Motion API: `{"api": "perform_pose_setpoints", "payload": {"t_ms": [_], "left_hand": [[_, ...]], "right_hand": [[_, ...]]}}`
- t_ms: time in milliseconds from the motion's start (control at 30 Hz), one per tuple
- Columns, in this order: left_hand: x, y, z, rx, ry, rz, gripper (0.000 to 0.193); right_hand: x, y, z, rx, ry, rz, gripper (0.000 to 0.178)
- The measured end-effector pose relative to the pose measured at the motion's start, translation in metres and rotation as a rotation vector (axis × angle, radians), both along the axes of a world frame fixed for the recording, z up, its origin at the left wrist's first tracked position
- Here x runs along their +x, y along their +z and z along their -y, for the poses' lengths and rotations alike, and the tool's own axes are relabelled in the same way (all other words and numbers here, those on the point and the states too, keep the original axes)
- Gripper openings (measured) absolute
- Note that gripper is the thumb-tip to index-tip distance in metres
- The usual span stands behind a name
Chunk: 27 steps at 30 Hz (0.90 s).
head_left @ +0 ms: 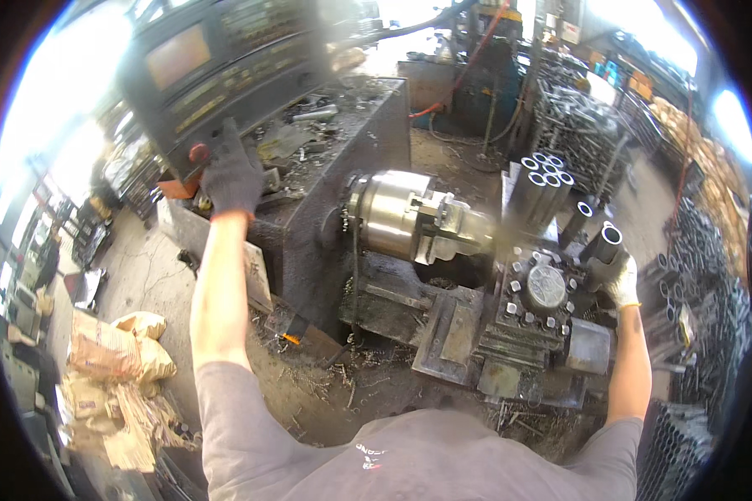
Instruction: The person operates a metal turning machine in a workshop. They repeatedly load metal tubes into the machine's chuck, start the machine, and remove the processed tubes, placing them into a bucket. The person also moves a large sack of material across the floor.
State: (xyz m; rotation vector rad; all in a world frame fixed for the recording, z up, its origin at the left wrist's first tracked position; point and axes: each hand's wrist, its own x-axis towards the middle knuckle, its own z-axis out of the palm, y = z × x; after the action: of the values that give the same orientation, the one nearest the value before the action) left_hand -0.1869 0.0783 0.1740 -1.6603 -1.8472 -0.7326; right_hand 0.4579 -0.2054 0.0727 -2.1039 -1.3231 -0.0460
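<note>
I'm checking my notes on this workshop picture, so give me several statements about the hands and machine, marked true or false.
1. The left hand is beside a red knob. True.
2. Both hands are bare. False: both wear gloves.
3. The right hand is at a metal tube. True.
4. A shiny chuck appears between the hands. True.
5. The right hand is on the chuck. False: neither hand touches it.

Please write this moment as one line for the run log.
Left hand: at control panel, by red knob | Right hand: on metal tube, grip unclear | Rest: chuck, upright tubes
</note>
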Motion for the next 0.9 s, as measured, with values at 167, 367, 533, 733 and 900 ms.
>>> {"api": "perform_pose_setpoints", "payload": {"t_ms": [167, 367, 533, 733, 900], "left_hand": [[-0.005, 0.024, -0.04, -0.324, 0.023, 0.092, 0.076], [0.056, -0.07, 0.126, 0.31, -0.689, 0.157, 0.038], [0.07, -0.303, 0.315, -0.532, -0.49, 0.501, 0.028], [-0.048, -0.529, 0.62, -1.637, 0.089, 0.422, 0.048], [-0.096, -0.558, 0.8, -1.707, 0.325, 0.604, 0.048]], "right_hand": [[-0.056, 0.039, 0.101, 0.101, 0.132, -0.233, 0.027], [-0.116, 0.017, 0.176, 0.0, 0.529, -0.415, 0.036], [-0.146, -0.041, 0.169, -0.206, 0.807, -0.565, 0.044], [-0.175, -0.086, 0.16, -0.577, 1.061, -0.536, 0.049], [-0.232, -0.093, 0.164, -0.584, 1.248, -0.407, 0.055]]}}
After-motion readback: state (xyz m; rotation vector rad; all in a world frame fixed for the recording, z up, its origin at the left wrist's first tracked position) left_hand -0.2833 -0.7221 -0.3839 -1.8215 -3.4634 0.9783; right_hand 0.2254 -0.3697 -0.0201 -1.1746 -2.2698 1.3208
